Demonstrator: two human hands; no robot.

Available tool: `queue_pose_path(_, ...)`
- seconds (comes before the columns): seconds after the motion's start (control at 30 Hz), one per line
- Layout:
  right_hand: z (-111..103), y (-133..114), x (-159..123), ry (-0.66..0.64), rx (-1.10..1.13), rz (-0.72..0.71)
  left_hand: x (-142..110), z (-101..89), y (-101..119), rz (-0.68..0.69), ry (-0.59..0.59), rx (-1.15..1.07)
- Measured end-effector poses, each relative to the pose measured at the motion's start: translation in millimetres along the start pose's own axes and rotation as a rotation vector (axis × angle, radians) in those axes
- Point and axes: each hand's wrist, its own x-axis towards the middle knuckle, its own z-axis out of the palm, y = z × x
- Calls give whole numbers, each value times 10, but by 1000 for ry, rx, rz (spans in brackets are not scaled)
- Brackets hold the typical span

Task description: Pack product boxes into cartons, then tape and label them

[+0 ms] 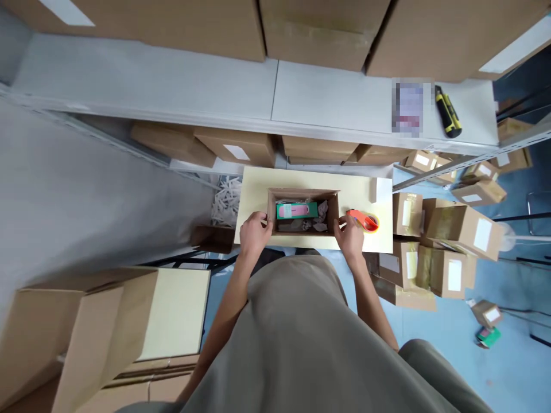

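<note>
While both forearms (228, 310) (373, 304) reach forward, the half-curled hands (255, 234) (350, 238) pinch opposite ends of the open carton (301, 233).

Storage rm w/ metal shelf (185, 80), pale blue floor (430, 355) at R.
Grey area (86, 189) at L; cream tabletop (253, 186) below shelf, lg cartons (314, 34) on upper level, more on lower. Sm boxes (447, 229) piled at R, open cartons (64, 338) at lower L, white paper shreds (227, 201) beside tabletop. Even light, soft shadow at L.
</note>
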Motion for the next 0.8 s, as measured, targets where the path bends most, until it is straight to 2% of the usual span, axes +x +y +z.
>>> queue_pose_path(0.07, -28, 60, -51, -34, 110, -58, -49, 44, 67, 66, -30, -115)
queue_pose_path(0.13, -46, 96, -116, -100, 192, -177, -123, 80, 75, 143, -89, -187)
queue_pose_path(0.23, -19, 160, -140, -265, 205, -332, -162, 143, 15, 172, -205, -92)
queue_pose_path(0.3, 50, 212, -70, -334, 180, -302, -96, 195, -34, 148, -242, -31)
queue_pose_path(0.37, 143, 253, 63, -279, 136, -190, 38, 240, -63, 108, -170, -24)
queue_pose_path(0.43, 227, 268, 227, -151, 81, -97, 202, 260, -67, 114, -20, -20)
queue_pose_path(0.5, 274, 262, 381, -55, 43, -81, 351, 251, -61, 205, 84, 10)
queue_pose_path(0.53, 281, 256, 443, -33, 35, -107, 408, 238, -59, 271, 96, 29)
queue_pose_path(0.63, 252, 257, 550, -33, 4, -259, 481, 210, -85, 403, 35, 93)
queue_pose_path(0.7, 226, 285, 566, -69, -35, -354, 458, 224, -124, 413, -24, 111)
queue_pose_path(0.8, 234, 355, 559, -106, -76, -410, 391, 295, -179, 386, -74, 69)
